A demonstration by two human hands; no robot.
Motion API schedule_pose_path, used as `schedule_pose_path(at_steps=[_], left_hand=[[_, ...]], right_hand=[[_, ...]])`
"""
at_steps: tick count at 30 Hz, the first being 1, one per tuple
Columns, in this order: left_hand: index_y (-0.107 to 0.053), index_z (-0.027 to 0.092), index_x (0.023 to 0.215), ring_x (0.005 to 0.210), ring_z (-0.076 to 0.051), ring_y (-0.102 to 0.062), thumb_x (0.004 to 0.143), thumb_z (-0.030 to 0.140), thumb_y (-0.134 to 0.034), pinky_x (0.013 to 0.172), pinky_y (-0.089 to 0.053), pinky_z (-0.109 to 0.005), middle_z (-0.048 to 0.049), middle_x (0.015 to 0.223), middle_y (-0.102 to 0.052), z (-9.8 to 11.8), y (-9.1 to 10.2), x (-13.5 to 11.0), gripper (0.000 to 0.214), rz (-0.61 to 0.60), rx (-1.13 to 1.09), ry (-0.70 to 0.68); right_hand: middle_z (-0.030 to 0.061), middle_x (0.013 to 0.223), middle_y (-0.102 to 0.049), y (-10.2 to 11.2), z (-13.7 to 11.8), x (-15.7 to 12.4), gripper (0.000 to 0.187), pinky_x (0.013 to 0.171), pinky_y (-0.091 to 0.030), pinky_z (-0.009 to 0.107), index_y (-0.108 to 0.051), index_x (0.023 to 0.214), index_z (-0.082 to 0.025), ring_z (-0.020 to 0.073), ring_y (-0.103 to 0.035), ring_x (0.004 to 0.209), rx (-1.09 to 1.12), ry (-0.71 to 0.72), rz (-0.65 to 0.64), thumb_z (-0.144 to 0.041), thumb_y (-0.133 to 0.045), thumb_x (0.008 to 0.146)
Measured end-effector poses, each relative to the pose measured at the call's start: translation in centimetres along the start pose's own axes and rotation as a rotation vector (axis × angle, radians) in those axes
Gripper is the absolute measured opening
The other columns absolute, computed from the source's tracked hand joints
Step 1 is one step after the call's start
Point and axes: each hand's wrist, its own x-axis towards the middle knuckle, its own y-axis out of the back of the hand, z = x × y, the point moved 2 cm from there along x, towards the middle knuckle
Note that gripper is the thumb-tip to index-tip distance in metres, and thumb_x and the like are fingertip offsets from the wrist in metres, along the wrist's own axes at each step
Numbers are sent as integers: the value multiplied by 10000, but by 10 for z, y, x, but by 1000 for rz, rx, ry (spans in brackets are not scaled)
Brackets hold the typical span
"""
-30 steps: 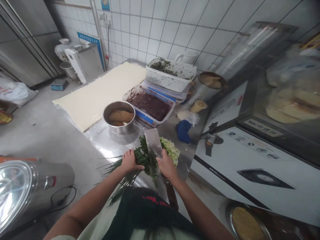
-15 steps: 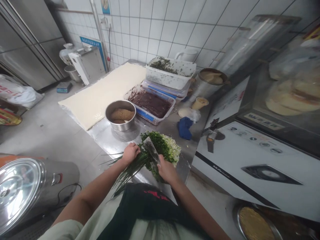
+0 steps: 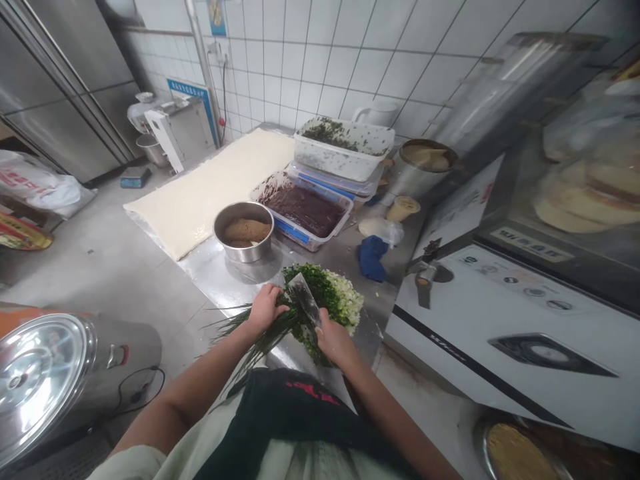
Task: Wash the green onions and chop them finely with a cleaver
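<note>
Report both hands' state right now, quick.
Left hand: closed over the long green stalks, holding them.
Right hand: closed, holding the broad-bladed knife.

Both forearms (image 3: 203, 380) angle inward, the hands (image 3: 264, 310) curled, near each other.

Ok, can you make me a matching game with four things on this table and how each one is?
Things:
1. round silver metal bowl
2. wide grey metal cleaver
3. small blue cloth
4. long thin dark-green stalks

Places and states:
A. held down by the left hand
B. lies crumpled on the shiny metal table
C. gripped in the right hand
D. has light-brown food-like stuff inside

Right pairs: 1-D, 2-C, 3-B, 4-A
</note>
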Motion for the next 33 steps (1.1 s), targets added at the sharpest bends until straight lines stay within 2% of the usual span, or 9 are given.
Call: schedule_pose_path(at_steps=[3, 5, 9, 13, 16, 19, 22, 27, 33], left_hand=[[-612, 183, 778, 888, -176, -446, 672, 417, -605, 786, -365, -329, -39, 905, -512, -2, 0, -3, 257, -24, 98, 2], [-632, 197, 760, 904, -183, -439, 714, 435, -548, 791, -359, -340, -43, 916, -513, -2, 0, -7, 257, -32, 138, -4], [-572, 254, 1018, 1033, -202, -398, 784, 426, -447, 862, -339, -372, -54, 1104, -471, 1, -1, -11, 316, 9, 194, -32], [-270, 104, 1285, 1172, -279, -293, 682, 578, -487, 939, -277, -434, -164, 1265, -353, 2, -13, -13, 797, 22, 273, 90], [-221, 11, 1287, 1163, -333, -300, 557, 710, -478, 965, -231, -458, -225, 1244, -364, 3, -28, -20, 1043, -53, 337, 143], [-197, -3, 1294, 1176, -359, -273, 498, 714, -522, 984, -189, -467, -240, 1267, -334, 9, -40, -30, 1120, -81, 422, 126], [-194, -13, 1291, 1186, -350, -251, 488, 639, -608, 988, -192, -443, -242, 1278, -314, 13, -44, -35, 1114, -69, 507, 126], [-316, 28, 1238, 1017, -300, -408, 569, 541, -628, 881, -314, -408, -185, 1099, -458, 15, -42, -26, 900, -63, 561, 203], [-461, 78, 1082, 879, -266, -446, 598, 510, -624, 768, -359, -376, -129, 932, -491, 15, -41, -20, 669, -105, 555, 242]], right_hand=[[94, 788, -619, 1, 1, 0, 313, 526, -245, 241, -293, 1102, -147, 189, -578, 693, 10, -11, -13, -207, -393, 812], [89, 789, -620, 2, 1, -1, 320, 528, -250, 240, -287, 1111, -152, 188, -581, 701, 11, -20, -19, -214, -390, 815], [94, 800, -623, 1, 1, -1, 327, 541, -261, 243, -291, 1114, -151, 197, -586, 723, 3, -22, -13, -211, -394, 810], [96, 800, -624, -1, 3, 0, 328, 544, -264, 243, -292, 1118, -148, 198, -586, 720, 16, -3, 10, -208, -389, 811], [97, 801, -626, -2, 4, 1, 331, 544, -263, 240, -296, 1125, -144, 197, -584, 716, 24, -2, 17, -206, -385, 812], [91, 810, -628, 1, 5, -2, 325, 548, -263, 239, -307, 1127, -145, 193, -582, 717, 32, -7, 17, -211, -373, 816], [94, 806, -632, 12, 1, -10, 320, 552, -266, 249, -314, 1133, -135, 201, -584, 709, 12, -7, 36, -216, -341, 825], [104, 806, -631, 31, -11, -24, 353, 566, -283, 257, -293, 1168, -134, 210, -584, 707, -36, 74, 3, -231, -318, 830], [89, 789, -630, 23, -13, -15, 309, 595, -315, 262, -340, 1112, -158, 216, -591, 715, -123, 176, -66, -162, -330, 803]])
